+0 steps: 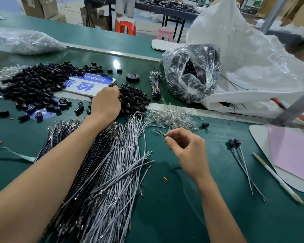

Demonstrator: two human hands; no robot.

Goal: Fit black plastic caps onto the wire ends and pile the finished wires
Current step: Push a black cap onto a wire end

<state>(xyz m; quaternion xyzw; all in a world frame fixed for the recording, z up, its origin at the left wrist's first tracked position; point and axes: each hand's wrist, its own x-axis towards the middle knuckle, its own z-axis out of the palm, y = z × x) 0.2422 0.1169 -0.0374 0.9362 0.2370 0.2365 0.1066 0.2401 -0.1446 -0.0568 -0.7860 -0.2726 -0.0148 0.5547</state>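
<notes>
Bright, even overhead light fills the scene, slightly cool in tone. A white spot of glare sits on the green desk (174, 207) in the upper middle of the frame, and the clear plastic bag (191, 72) at centre right sparkles with small highlights. Shadows are faint: one soft dark patch lies just below the right hand (188, 151). The centre is sharp, down to the short wire (161, 133) pinched there. The wide lens bows the desk's edges and swells the forearms at the bottom, and the far background is soft.
</notes>
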